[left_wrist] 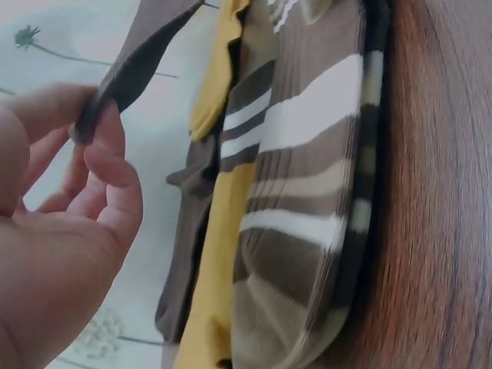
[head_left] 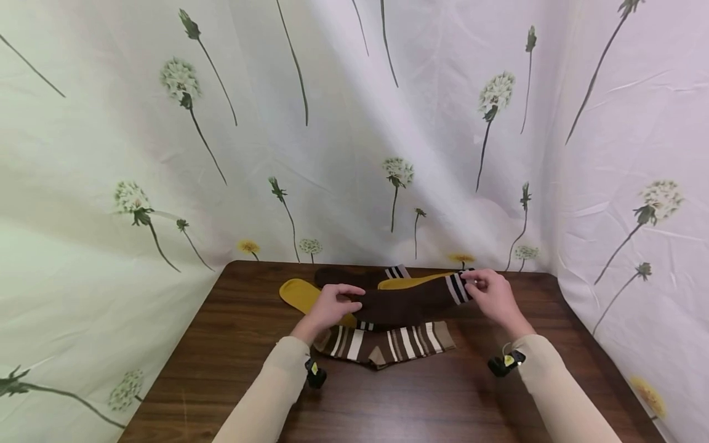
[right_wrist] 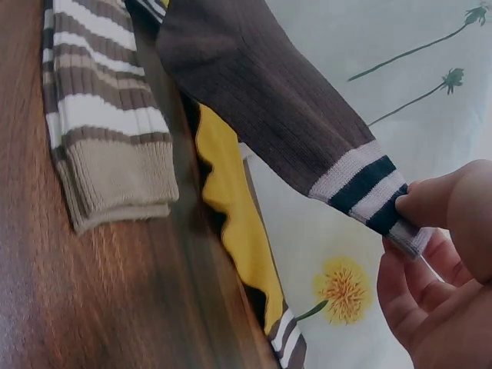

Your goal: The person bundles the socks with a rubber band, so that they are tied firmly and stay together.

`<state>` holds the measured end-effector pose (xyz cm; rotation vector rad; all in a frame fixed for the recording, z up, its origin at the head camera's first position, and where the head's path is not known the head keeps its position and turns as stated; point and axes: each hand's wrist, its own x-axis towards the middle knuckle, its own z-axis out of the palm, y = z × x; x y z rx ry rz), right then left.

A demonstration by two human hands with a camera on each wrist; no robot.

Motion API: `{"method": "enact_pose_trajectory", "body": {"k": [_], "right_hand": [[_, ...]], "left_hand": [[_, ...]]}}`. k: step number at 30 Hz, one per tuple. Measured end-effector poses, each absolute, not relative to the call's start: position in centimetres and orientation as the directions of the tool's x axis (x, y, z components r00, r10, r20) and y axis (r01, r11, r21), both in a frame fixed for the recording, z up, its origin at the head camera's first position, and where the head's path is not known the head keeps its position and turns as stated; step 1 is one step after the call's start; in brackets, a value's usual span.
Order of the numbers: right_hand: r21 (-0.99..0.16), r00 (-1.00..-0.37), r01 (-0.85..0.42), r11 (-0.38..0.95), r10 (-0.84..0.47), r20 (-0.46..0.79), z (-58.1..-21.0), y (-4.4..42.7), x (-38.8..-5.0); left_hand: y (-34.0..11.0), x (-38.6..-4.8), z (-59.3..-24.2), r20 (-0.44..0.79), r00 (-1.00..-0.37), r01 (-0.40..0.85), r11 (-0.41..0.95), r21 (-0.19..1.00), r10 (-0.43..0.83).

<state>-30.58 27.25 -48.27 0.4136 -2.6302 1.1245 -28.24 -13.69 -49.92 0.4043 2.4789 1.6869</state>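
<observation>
A dark brown sock (head_left: 401, 306) with a grey-and-black striped cuff is stretched between the two hands, raised above the other socks. The left hand (head_left: 331, 306) pinches its toe end, with the thumb and fingers on the fabric (left_wrist: 146, 58) in the left wrist view. At the cuff (right_wrist: 365, 184), the right hand (head_left: 495, 298) pinches the edge between thumb and fingers. Under and behind the raised sock lie a yellow sock (head_left: 297, 294) and another dark brown sock (head_left: 346, 276). Nearest the person are brown, white and tan striped socks (head_left: 412, 342), stacked flat.
The socks lie toward the far side of a dark wood-grain table (head_left: 232, 357). A white cloth (head_left: 343, 203) printed with dandelions hangs behind the table and along both sides. Small black wrist cameras (head_left: 316, 373) are strapped to both sleeves.
</observation>
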Motion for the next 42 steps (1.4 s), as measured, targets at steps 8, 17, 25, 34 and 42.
{"method": "enact_pose_trajectory", "body": {"k": [8, 17, 25, 34, 42], "right_hand": [[-0.686, -0.935, -0.348, 0.639, -0.184, 0.304, -48.3, 26.9, -30.2], [-0.684, -0.935, -0.356, 0.637, -0.243, 0.26, -48.5, 26.2, -29.7], [-0.713, -0.928, -0.361, 0.601, -0.309, 0.209, -48.7, 25.8, -29.1], [-0.743, -0.916, -0.357, 0.567, -0.369, 0.158, -48.9, 25.5, -28.5], [-0.761, -0.907, -0.347, 0.548, -0.403, 0.123, -49.1, 25.3, -28.3]], "left_hand": [[-15.6, -27.4, -49.0, 0.005, -0.942, 0.129, 0.347, 0.929, 0.335], [-17.5, -26.9, -48.7, -0.012, -0.921, 0.13, 0.337, 0.933, 0.388], [-19.0, -26.6, -49.0, -0.025, -0.919, 0.101, 0.298, 0.949, 0.393], [-20.6, -25.8, -49.3, -0.066, -0.905, 0.07, 0.302, 0.951, 0.419], [-21.4, -25.3, -49.6, -0.087, -0.895, 0.037, 0.265, 0.963, 0.438]]}}
